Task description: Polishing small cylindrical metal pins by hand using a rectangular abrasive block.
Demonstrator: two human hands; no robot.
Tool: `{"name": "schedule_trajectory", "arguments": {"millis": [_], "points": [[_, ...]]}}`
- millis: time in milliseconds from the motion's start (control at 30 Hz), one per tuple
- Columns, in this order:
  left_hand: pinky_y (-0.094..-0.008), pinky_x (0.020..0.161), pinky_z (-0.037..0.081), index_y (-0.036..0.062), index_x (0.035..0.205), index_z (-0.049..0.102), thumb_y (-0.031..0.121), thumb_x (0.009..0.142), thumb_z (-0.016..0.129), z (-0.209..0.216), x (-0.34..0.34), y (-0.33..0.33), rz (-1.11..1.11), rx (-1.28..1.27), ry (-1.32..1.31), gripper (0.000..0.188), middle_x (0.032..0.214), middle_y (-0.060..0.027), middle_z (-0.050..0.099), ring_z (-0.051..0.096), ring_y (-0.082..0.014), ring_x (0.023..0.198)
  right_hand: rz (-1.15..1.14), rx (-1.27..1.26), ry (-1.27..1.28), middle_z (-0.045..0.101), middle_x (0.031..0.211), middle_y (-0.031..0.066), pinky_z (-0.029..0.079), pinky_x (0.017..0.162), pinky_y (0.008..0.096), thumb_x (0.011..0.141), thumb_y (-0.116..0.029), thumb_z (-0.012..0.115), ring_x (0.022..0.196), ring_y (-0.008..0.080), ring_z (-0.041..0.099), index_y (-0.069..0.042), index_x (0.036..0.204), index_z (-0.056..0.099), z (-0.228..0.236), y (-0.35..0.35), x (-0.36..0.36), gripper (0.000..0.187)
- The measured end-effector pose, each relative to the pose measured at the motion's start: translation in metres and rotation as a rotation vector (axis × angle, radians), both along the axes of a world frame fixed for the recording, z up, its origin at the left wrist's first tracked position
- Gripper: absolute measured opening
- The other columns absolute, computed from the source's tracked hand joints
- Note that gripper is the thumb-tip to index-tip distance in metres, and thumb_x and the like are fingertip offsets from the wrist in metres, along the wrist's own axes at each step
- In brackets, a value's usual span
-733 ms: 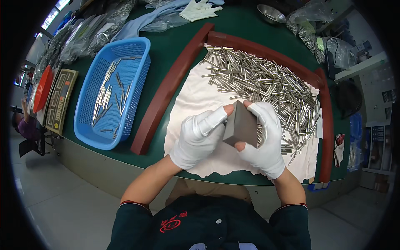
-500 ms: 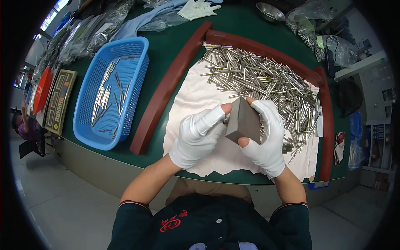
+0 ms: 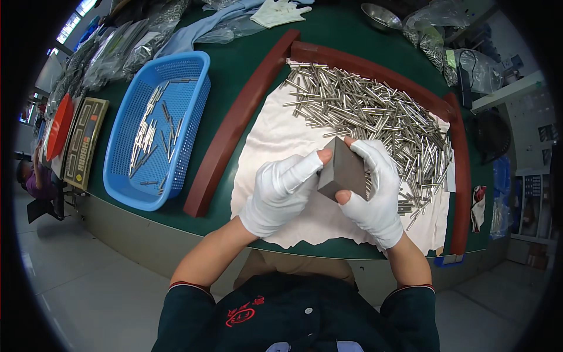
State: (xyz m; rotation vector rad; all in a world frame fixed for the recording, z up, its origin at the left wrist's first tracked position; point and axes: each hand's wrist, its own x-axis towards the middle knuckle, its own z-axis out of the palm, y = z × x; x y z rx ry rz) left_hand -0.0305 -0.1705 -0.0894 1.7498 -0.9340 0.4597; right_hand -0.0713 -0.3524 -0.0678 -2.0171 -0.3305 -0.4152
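A dark grey rectangular block [image 3: 347, 169] is held tilted above a pale cloth [image 3: 267, 132]. My right hand [image 3: 378, 193], in a white glove with bare fingertips, grips the block, its thumb on the lower corner and a finger at the top. Against the block's left side is my left hand [image 3: 284, 188], gloved the same way and closed. Its thumb lies by the block's edge; whatever its curled fingers hold is hidden. Just beyond the block, a heap of thin metal pins [image 3: 369, 111] covers the cloth.
Red-brown rails [image 3: 240, 129] border the cloth on three sides. To the left stands a blue perforated basket [image 3: 202, 94] with some pins inside. Bagged parts [image 3: 120, 53], a white glove [image 3: 278, 13] and a metal bowl [image 3: 381, 16] lie along the back. A person [image 3: 41, 179] sits far left.
My left hand has shifted slightly right, its thumb now closer against the block's edge. The right hand and the block have hardly moved.
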Motion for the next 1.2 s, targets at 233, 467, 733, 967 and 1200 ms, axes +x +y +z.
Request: {"name": "schedule_trajectory", "arguments": {"millis": [233,467,733,967,1200], "points": [[-0.0324,0.053,0.047,0.0084,0.124,0.055,-0.014,0.070,0.058,-0.004,0.000,-0.001,0.014,0.013,-0.020,0.059,0.077,-0.0098,0.061,0.058,-0.0235,0.058,0.091,0.041,0.062,0.055,0.102,0.0155,0.044,0.081,0.0354,0.063,-0.040,0.078,0.090,0.0271,0.055,0.003,0.113,0.054,0.007,-0.004,0.000,0.070],[-0.0324,0.054,0.048,0.0080,0.123,0.055,-0.012,0.071,0.058,0.001,-0.001,0.000,0.032,0.013,0.041,0.057,0.082,-0.0108,0.063,0.060,-0.0249,0.060,0.162,-0.029,0.031,0.055,0.102,0.0151,0.044,0.080,0.0360,0.062,-0.039,0.078,0.090,0.0275,0.054,0.002,0.112,0.054,0.011,-0.005,0.000,0.069],[-0.0330,0.055,0.049,0.0089,0.122,0.057,-0.011,0.071,0.058,-0.002,-0.001,0.001,0.032,0.033,0.023,0.055,0.085,-0.0128,0.064,0.061,-0.0264,0.062,0.118,-0.032,-0.002,0.055,0.101,0.0153,0.044,0.080,0.0360,0.062,-0.038,0.079,0.090,0.0270,0.055,0.002,0.112,0.054,0.009,-0.006,0.001,0.069],[-0.0322,0.056,0.049,0.0085,0.122,0.057,-0.011,0.070,0.057,-0.006,0.000,0.002,0.058,0.038,0.027,0.056,0.080,-0.0115,0.064,0.060,-0.0254,0.060,0.049,-0.123,-0.047,0.056,0.100,0.0153,0.045,0.077,0.0374,0.062,-0.042,0.078,0.086,0.0287,0.055,0.002,0.110,0.055,0.008,0.000,-0.001,0.069],[-0.0302,0.056,0.049,0.0085,0.126,0.055,-0.011,0.071,0.058,0.001,-0.003,-0.003,0.034,-0.020,0.138,0.058,0.075,-0.0095,0.062,0.060,-0.0233,0.059,-0.022,-0.131,-0.094,0.056,0.097,0.0149,0.044,0.074,0.0368,0.059,-0.034,0.081,0.086,0.0283,0.055,0.003,0.110,0.054,0.006,-0.001,-0.002,0.068]]}}
